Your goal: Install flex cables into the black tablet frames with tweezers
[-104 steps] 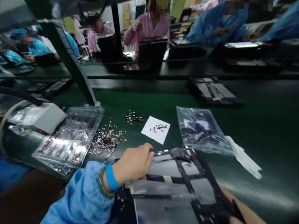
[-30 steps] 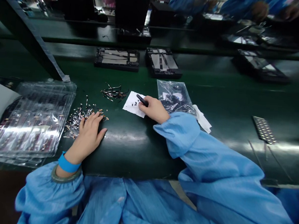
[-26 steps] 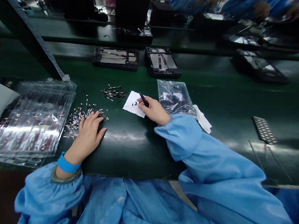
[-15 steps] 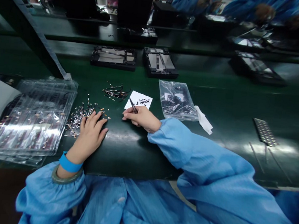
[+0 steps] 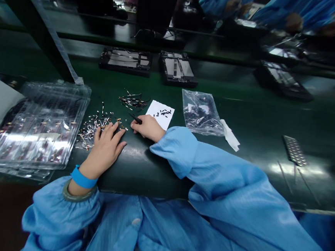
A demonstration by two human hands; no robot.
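Observation:
My left hand lies with its fingers spread at the near right edge of a pile of small metal parts. Its fingertips touch or hover just over the pieces; I cannot tell which. Black tweezers are pinched in my right hand, their tips pointing up and left toward the loose parts. Beyond that hand is a white paper square with several small black pieces on it. A bundle of thin dark strips sits farther back, left of the paper.
Stacked clear plastic trays occupy the left side. Right of the paper are a clear bag and a white strip. Black fixtures stand farther back. A dotted plate lies at right. Co-workers' blue sleeves show across the bench.
My right hand has moved left, off the paper's near edge, and the tweezers now point more to the left. My left hand stays by the pile. The view has shifted slightly.

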